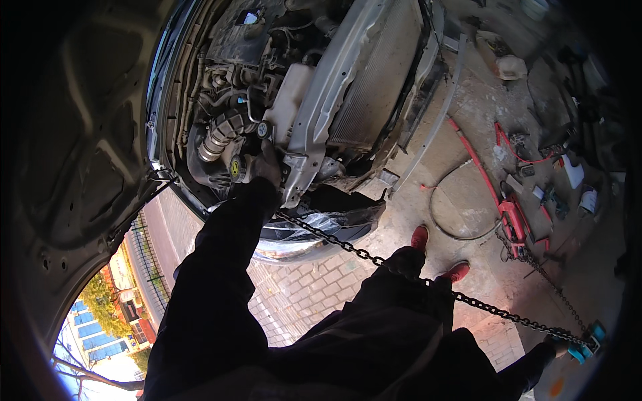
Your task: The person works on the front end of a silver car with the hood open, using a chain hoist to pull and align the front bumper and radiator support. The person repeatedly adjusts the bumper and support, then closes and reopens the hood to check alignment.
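Observation:
My left hand (266, 165) reaches into the open engine bay. It lies against the end of the silver front panel (305, 160), between the panel and a round cap with a yellow mark (235, 167); its fingers are too dark to make out. From just below that panel end a taut steel chain (361, 254) runs across in front of my body to the lower right. There my right hand (556, 345) is closed at a teal metal fitting (586, 343) on the chain's far end. Its grip is partly lost in shadow near the picture's rim.
The raised hood (87, 120) stands at the left. A radiator (374, 80) sits behind the panel. On the floor at right lie a red hydraulic tool (512, 224) with a hose, a second chain (558, 291) and scattered parts. My red shoes (457, 271) stand on the ground beneath the chain.

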`<state>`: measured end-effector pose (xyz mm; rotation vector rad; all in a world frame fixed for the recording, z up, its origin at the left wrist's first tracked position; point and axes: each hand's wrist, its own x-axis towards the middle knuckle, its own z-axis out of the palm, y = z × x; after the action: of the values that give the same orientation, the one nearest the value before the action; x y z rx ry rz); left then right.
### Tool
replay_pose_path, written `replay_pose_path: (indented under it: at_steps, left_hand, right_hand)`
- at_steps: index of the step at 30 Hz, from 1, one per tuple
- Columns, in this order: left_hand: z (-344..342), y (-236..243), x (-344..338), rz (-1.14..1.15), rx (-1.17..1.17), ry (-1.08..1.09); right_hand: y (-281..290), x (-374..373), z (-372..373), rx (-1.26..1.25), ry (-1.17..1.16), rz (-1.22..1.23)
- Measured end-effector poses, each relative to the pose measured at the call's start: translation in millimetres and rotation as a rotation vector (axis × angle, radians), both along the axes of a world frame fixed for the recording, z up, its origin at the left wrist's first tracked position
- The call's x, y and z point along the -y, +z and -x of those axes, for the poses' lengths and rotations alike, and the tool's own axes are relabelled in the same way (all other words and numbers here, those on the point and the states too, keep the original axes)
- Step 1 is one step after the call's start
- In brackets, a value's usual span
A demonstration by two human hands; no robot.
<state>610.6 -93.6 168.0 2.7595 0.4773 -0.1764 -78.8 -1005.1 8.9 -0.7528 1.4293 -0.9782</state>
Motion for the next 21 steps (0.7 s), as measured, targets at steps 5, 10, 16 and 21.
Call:
replay_pose_path:
  at_steps: [5,10,16,21]
  left_hand:
    - [0.2,4.6,-0.7,0.028,0.022,-0.03]
    - [2.5,4.3,2.5,-0.054,0.081,-0.039]
    - [5.5,4.6,-2.7,-0.052,0.144,-0.191]
    - [4.5,2.9,-1.1,-0.07,0.13,-0.131]
  right_hand:
    - [25.1,-19.0,1.3,0.083,0.119,-0.072]
    - [-30.6,6.1,-8.2,0.552,0.707,-0.164]
    - [-95.8,64.1,-22.2,0.131,0.134,-0.231]
    - [-119.5,72.6,12.6,-0.355,0.534,0.168]
